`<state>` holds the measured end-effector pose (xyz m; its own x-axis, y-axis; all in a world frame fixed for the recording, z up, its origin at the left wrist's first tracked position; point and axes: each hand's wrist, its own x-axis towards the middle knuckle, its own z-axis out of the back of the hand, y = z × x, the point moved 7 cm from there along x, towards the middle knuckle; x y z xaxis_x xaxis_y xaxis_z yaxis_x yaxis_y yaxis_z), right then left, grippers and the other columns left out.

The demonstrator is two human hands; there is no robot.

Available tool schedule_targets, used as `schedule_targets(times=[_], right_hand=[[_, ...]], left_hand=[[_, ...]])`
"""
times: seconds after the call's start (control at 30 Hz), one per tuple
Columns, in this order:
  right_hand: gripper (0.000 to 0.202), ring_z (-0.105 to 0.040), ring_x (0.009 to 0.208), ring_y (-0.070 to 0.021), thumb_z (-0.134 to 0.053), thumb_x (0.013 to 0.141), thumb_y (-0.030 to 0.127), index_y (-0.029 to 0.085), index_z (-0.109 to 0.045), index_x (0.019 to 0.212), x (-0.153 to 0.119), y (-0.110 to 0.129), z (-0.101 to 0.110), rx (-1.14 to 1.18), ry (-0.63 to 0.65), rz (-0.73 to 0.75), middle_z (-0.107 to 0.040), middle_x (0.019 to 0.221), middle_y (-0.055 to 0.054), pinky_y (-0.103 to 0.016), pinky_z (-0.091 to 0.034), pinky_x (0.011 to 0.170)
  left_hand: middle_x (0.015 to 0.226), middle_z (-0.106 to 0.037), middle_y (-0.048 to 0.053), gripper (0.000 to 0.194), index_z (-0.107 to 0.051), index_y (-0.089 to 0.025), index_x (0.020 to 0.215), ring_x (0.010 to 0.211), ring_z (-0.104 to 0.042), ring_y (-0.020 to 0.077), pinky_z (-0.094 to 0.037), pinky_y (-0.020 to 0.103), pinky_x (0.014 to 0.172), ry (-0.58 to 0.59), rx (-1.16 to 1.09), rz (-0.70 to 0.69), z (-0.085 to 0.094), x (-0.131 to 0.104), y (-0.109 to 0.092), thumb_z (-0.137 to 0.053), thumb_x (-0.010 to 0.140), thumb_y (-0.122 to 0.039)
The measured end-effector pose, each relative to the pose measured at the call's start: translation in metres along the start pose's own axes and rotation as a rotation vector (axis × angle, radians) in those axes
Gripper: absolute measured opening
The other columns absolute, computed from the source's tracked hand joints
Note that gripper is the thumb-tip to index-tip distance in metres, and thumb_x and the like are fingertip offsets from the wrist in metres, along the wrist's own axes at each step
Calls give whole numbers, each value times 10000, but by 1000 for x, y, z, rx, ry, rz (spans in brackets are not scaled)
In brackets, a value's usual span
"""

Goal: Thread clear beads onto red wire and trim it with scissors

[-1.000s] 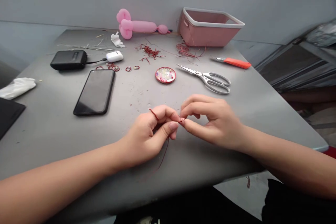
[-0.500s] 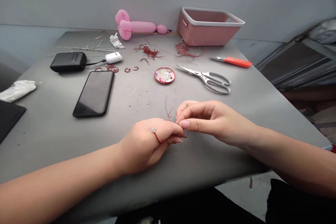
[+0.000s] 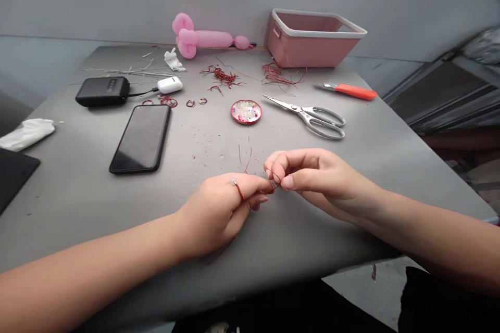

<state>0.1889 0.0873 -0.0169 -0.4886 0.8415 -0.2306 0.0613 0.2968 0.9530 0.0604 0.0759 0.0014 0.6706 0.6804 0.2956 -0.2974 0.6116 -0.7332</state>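
Note:
Thin dark-red cord point(image 3: 272, 191) is pinched at the fingertips of my left hand point(image 3: 226, 208), with loose ends sticking up behind the fingers. A red cord ring with a clear bead point(image 3: 234, 182) sits on a finger of that hand. My right hand point(image 3: 322, 179) is closed too, its thumb and fingertips gripping a strand of the same cord just right of the left fingertips. Beyond the hands lies a round red-rimmed dish of small beads point(image 3: 246, 112), with grey-handled scissors point(image 3: 307, 114) to its right.
A black phone point(image 3: 141, 138) and a power bank point(image 3: 102, 91) cabled to a white case point(image 3: 170, 84) lie left. Behind are cord scraps point(image 3: 222, 75), a cord tangle point(image 3: 277, 74), a pink balloon point(image 3: 213, 39) and a pink basket point(image 3: 312, 52). An orange-handled cutter point(image 3: 355, 91) rests right.
My right fingertips have moved slightly right, away from the left fingertips, with a cord strand now showing between them. The left hand has shifted a little upward.

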Motion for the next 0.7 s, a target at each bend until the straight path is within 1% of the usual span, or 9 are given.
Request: schedule_targets(times=[0.07,0.13,0.2,0.3,0.4,0.57,0.63,0.7], right_hand=[[63,-534,806,-114,-658,786,160,174,-639,728,-1,2,-3,-26,43,3,-590,819,-2,-246,-418,746],[89,-550,810,-120,-692,805,204,172,-632,748,-2,5,-5,-44,63,1,-601,833,-7,-257,-435,755],[133,-554,789,-120,-722,805,256,169,-627,770,-2,6,-4,-52,28,5,-606,822,-8,-260,-443,738],[195,-508,672,-84,-740,795,299,161,-603,780,-3,7,0,-22,-62,5,-590,779,6,-236,-428,657],[218,-484,604,-63,-731,805,293,161,-560,774,-4,5,-1,58,-61,-16,-575,749,14,-215,-424,588],[213,-537,581,-67,-714,831,283,169,-537,801,-2,2,-5,153,-2,-57,-585,727,13,-195,-456,521],[220,-549,577,-63,-717,834,285,167,-536,794,-2,3,-5,159,-6,-44,-592,734,14,-189,-469,517],[211,-564,589,-62,-711,844,272,165,-540,784,-2,7,-2,132,-37,8,-596,743,17,-189,-488,534]], left_hand=[[872,-734,42,210,-643,-177,979,772,-671,144,-528,243,719,31,-43,0,-2,0,0,-463,903,-102],[805,-708,23,198,-636,-175,939,719,-651,128,-518,223,679,59,-101,38,-4,0,2,-460,897,-95],[745,-677,3,170,-627,-179,923,658,-627,114,-509,212,644,74,-171,124,-5,0,7,-470,902,-116],[702,-653,-8,137,-618,-178,941,623,-607,110,-509,214,634,82,-282,231,-6,0,13,-482,921,-171],[693,-648,-9,136,-620,-174,924,624,-592,106,-492,207,628,85,-294,226,-5,1,11,-484,920,-168],[708,-638,-18,150,-620,-176,897,616,-560,92,-455,196,616,99,-213,132,-3,3,3,-483,909,-119],[708,-630,-19,138,-604,-172,890,610,-546,90,-449,198,610,97,-218,130,-3,2,2,-478,913,-121],[702,-617,-17,124,-576,-170,877,609,-532,93,-446,207,603,93,-256,167,-3,1,3,-465,925,-141]])
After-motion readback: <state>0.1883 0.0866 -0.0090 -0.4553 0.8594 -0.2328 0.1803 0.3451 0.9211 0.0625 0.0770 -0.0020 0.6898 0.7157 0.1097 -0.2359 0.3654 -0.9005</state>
